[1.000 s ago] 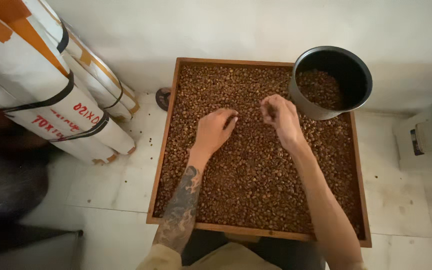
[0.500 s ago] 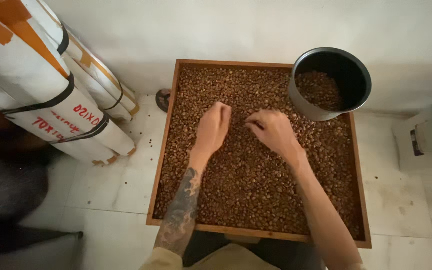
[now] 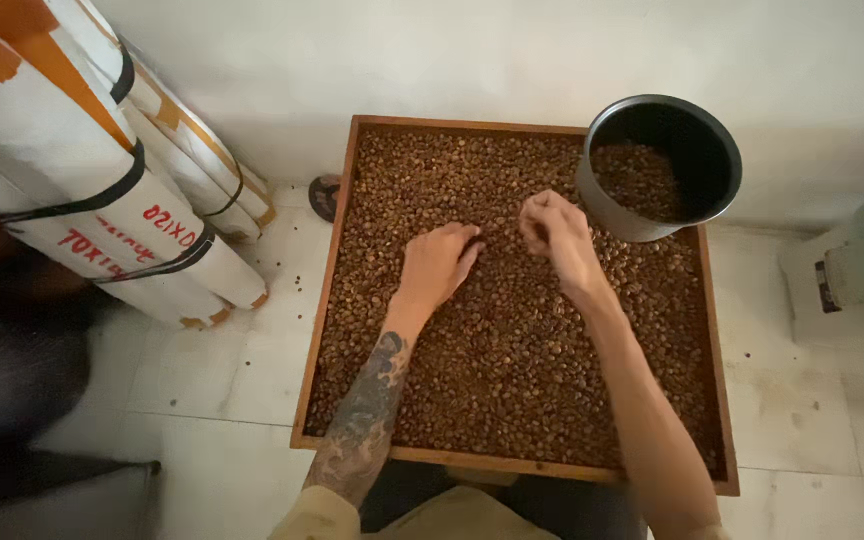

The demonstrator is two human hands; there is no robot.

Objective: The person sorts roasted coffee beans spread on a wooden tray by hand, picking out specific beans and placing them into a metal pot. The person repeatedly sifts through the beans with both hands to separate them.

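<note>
— Where are your hands?

— Both are down on the brown beans (image 3: 512, 380), toward the far middle of the wooden tray (image 3: 324, 300). My left hand (image 3: 439, 265) lies palm down, fingers loosely spread and resting flat on the beans, gripping nothing that I can see. My right hand (image 3: 555, 232) is just beside it, to the right and slightly farther off, fingers curled together and pinched toward the thumb. Whether a bean sits in that pinch I cannot tell; it is too small to make out.

— And the beans themselves?

— They cover the tray nearly edge to edge in one layer. The tray lies on a pale tiled floor (image 3: 202, 400), its near edge close to my knees.

— What else is around?

— A dark round pot (image 3: 660, 165) sits on the tray's far right corner, near my right hand, with some beans in its bottom. To the left of the tray, white rolls (image 3: 82, 200) with orange patches and black bands lean against the wall. A small dark round thing (image 3: 325, 196) lies on the floor at the tray's far left corner. At the far right stands a pale box (image 3: 837, 285).
</note>
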